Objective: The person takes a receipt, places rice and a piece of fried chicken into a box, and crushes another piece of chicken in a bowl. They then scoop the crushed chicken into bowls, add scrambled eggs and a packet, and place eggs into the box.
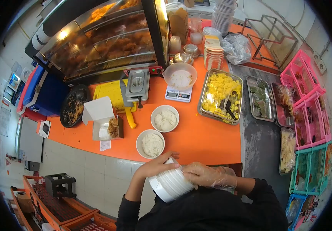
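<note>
Close to my body, a tilted stack of nested white bowls (168,184) is held between both hands. My left hand (159,165) is bare and wraps over the near end of the stack, fingers across the top bowl. On the other side, my right hand (202,174), in a clear plastic glove, has its fingers closed at the bowl rims. Just beyond my left hand stands a white bowl of rice (150,144) on the orange counter (196,142). A second bowl of rice (165,119) sits behind it, slightly right.
An open white box with fried food (113,128) and a yellow-handled knife (129,115) lie left. Behind the bowls are a kitchen scale (178,95) with a translucent bowl (180,76). A tray of yellow food (221,94) stands right, a glass food warmer (108,42) at the back.
</note>
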{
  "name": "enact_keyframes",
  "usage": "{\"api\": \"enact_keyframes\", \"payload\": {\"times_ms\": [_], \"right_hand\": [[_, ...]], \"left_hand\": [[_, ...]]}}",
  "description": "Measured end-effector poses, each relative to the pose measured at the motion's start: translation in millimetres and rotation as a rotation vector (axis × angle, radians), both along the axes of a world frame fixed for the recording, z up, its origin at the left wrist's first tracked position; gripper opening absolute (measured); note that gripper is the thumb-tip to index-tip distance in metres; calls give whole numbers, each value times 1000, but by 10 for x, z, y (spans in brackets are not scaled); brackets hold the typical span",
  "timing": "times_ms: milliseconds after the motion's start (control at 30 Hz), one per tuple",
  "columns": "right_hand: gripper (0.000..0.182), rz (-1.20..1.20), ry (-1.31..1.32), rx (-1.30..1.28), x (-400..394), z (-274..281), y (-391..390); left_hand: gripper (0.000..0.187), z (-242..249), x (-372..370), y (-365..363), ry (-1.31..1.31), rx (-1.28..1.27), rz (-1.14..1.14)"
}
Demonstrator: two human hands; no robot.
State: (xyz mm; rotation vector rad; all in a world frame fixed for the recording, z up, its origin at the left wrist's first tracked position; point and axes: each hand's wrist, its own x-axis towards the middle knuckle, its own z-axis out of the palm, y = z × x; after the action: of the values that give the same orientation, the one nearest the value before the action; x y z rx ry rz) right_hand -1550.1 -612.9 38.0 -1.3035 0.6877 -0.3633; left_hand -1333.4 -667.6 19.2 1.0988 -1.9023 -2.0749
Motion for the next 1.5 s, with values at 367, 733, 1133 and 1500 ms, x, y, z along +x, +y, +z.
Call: {"api": "enact_keyframes", "payload": {"times_ms": [367,733,1133,1500], "right_hand": [[37,80,8,137,60,-1129,119],[30,-329,578,-706,-816,-250,-252],[30,-57,318,-1165,-280,-45,-397],[37,-225,268,55,-11,-118,34]], "left_hand": [[87,39,-111,-150,-94,-59,-95],[93,-194,200,-83,-6,125,85],[87,4,-29,-207,-92,89,-16],[92,63,-139,-241,-111,42,-53]]}}
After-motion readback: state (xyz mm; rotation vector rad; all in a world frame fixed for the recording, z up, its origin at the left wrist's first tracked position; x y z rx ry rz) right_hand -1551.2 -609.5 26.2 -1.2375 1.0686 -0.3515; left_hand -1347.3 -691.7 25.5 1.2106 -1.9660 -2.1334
